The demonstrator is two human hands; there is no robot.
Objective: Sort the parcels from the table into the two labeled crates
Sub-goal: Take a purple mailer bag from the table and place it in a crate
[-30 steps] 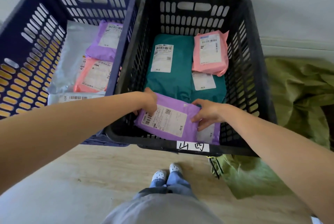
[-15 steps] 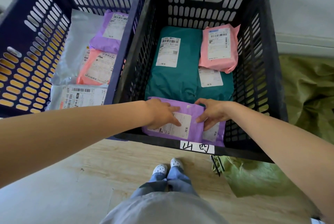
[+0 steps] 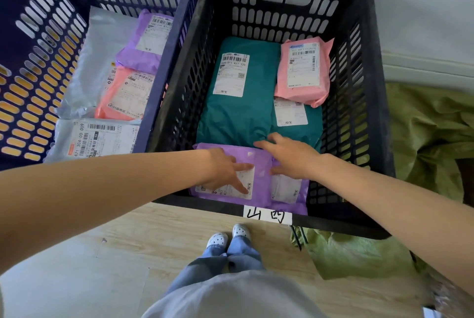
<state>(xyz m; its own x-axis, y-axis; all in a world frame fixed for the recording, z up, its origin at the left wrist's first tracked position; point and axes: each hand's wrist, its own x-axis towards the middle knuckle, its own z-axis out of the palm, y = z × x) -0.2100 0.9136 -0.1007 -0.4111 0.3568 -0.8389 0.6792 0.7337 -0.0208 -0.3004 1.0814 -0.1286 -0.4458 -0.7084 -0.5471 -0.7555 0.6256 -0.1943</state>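
A purple parcel (image 3: pixel 260 163) with a white label lies flat at the near end of the black crate (image 3: pixel 369 102), on top of another purple parcel (image 3: pixel 289 189). My left hand (image 3: pixel 228 171) rests on its label with fingers straight. My right hand (image 3: pixel 292 157) lies open over its right edge, fingers spread. Further back in the black crate are two teal parcels (image 3: pixel 238 117) and a pink parcel (image 3: pixel 302 71). The blue crate (image 3: pixel 28 43) on the left holds purple, pink, grey and white parcels. A handwritten label (image 3: pixel 266 215) is stuck on the black crate's near rim.
Both crates stand on a pale wooden floor against a white wall. A crumpled green sack (image 3: pixel 423 138) lies right of the black crate and under its corner. My feet in white shoes (image 3: pixel 228 235) stand just before the crate.
The purple parcel went from tilted in both hands to lying flat in the black crate. Both hands have let go of its edges and now lie open on top.
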